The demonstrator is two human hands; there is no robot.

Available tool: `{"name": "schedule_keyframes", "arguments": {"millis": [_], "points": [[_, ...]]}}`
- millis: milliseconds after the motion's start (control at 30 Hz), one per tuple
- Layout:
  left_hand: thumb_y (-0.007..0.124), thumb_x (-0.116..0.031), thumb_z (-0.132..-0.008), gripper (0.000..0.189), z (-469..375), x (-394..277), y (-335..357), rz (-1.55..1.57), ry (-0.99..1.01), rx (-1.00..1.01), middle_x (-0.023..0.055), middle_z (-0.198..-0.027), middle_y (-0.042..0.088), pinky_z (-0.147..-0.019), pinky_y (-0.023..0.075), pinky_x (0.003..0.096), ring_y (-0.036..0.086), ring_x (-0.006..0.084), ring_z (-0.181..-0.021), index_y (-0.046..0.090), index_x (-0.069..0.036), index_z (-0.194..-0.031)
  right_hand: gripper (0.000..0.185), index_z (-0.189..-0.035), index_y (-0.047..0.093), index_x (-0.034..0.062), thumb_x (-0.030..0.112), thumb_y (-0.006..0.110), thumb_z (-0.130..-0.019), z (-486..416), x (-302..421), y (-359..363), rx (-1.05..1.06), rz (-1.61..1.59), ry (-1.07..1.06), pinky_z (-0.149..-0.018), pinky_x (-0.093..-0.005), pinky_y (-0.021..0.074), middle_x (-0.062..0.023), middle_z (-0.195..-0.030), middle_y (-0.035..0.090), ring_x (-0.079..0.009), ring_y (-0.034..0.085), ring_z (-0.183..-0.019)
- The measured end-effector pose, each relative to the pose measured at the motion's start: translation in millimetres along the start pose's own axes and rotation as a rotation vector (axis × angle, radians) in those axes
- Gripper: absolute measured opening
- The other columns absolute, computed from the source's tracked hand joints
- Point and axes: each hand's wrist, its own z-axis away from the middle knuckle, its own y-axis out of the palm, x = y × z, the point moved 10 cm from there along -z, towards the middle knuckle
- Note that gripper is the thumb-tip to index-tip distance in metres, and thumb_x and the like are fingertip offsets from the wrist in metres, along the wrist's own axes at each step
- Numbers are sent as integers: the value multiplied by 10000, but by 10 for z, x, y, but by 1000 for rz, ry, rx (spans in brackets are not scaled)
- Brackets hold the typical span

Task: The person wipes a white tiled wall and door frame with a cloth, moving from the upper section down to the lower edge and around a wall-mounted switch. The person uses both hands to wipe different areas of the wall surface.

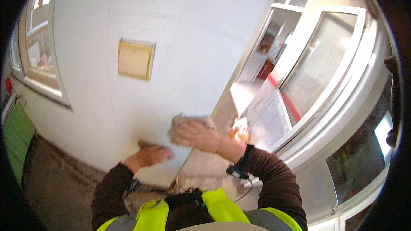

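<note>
My right hand (192,136) presses a crumpled greyish-beige cloth (183,118) against the pale wall panel (179,54), near the panel's right edge. Lower and to the left, my left hand (149,156) is at the same panel, its fingers pointing right. A small brownish item (145,142) shows along the upper side of that hand and seems held in it; blur hides what it is. Above both hands, a cream switch plate with a raised frame (135,59) is fixed to the panel.
An open white-framed glazed door (321,61) stands right of the doorway (253,80). A colourful bag-like item (240,131) sits on the floor near it. To the left are a window (41,45) and a green panel (18,138). A black cord (246,192) hangs by my right sleeve.
</note>
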Motion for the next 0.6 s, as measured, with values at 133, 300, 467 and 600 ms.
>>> {"name": "schedule_keyframes", "arguments": {"millis": [133, 300, 467, 600], "points": [[605, -150, -824, 153, -31, 105, -196, -31, 25, 36, 16, -1292, 558, -1061, 338, 406, 450, 189, -1279, 664, -126, -963, 496, -1269, 452, 168, 161, 579, -790, -230, -776, -646, 14, 63, 65, -971, -452, 399, -118, -1326, 477, -326, 449, -1228], [606, -151, -827, 157, 23, 292, -633, -34, -199, -65, 29, -1311, 551, -1032, 361, 422, 463, 200, -1271, 670, -150, -970, 410, -1152, 635, 251, 66, 612, -787, -546, -2198, -2112, -400, 325, 346, -925, -430, 477, -141, -1227, 576, -326, 564, -1122], [571, -60, -822, 247, 563, 409, -1132, 103, -689, -374, 109, -1322, 533, -1006, 378, 446, 483, 302, -1248, 674, -128, -1036, 461, -1223, 578, 203, 21, 604, -800, -712, -2969, -3447, -880, 610, 457, -906, -456, 473, -203, -1148, 586, -400, 559, -1070], [581, -34, -776, 319, 1043, 349, -1378, 83, -849, -542, 164, -1335, 509, -970, 389, 491, 478, 375, -1236, 667, -90, -1078, 481, -1272, 525, 157, 41, 576, -808, -1144, -3134, -3474, -829, 485, 689, -930, -460, 449, -159, -1141, 593, -376, 543, -1081]]}}
